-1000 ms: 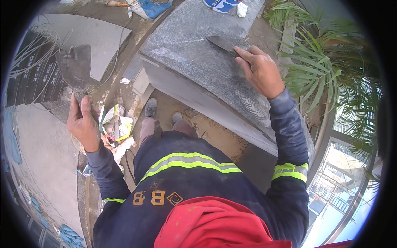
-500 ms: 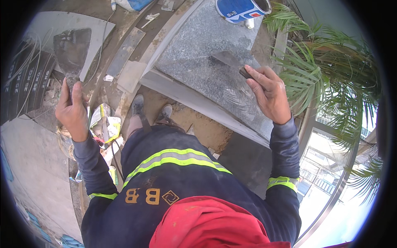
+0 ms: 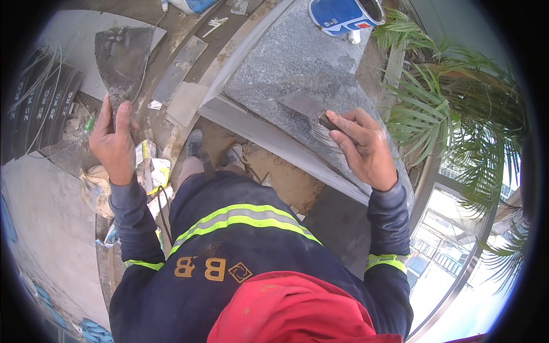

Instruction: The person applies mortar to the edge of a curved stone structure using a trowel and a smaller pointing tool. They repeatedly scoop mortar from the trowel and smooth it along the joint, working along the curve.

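My left hand is closed round the handle of a wide putty knife, held up off to the left. Its broad blade is smeared with grey paste. On the right, my right hand grips the short dark handle of a smaller putty knife between thumb and fingers. That blade points left over the grey speckled stone slab, low above or against it; I cannot tell which. Darker streaks mark the slab around the blade.
A blue and white bucket stands at the slab's far end. Palm fronds overhang the right side. Stacked dark bags, loose cables and a crumpled yellow-white bag lie left. My shoes stand beside the slab's edge.
The small putty knife has moved nearer and slightly left over the slab with my right hand. My left hand and the wide putty knife have shifted right. The whole view has shifted a little.
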